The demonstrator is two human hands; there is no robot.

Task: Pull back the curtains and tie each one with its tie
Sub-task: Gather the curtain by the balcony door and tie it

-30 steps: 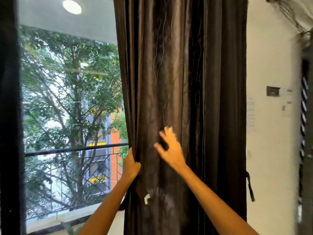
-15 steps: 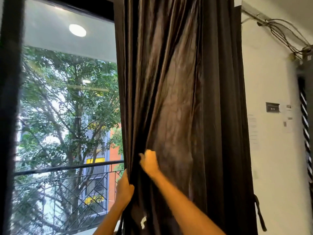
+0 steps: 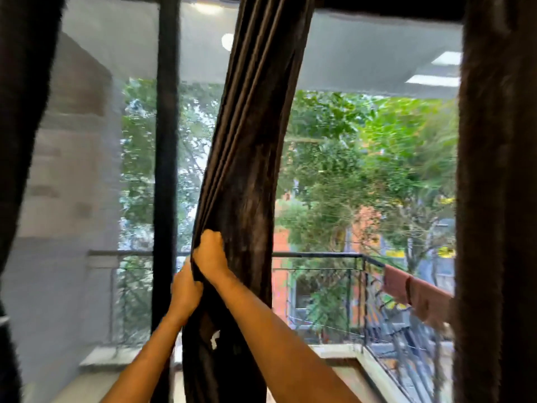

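While bunched, curtain [image 3: 247,175] sits gripped between left hand [image 3: 186,292]; right hand [image 3: 210,257].

The curtain [image 3: 247,170] mid-frame is showing dark brown, its folds running as long vertical stripes with a dull sheen, and a small white patch is peeking out low on it. More dark brown cloth is hanging at the left edge [image 3: 20,112] and the right edge [image 3: 499,199]. The window frame [image 3: 165,141] is reading black. Through the glass, the trees [image 3: 363,158] are glowing bright green, an orange building [image 3: 367,225] is showing behind them, and the railing [image 3: 377,309] is running black with a crisscross lattice. A reddish-brown cloth [image 3: 418,295] is hanging over it at lower right.
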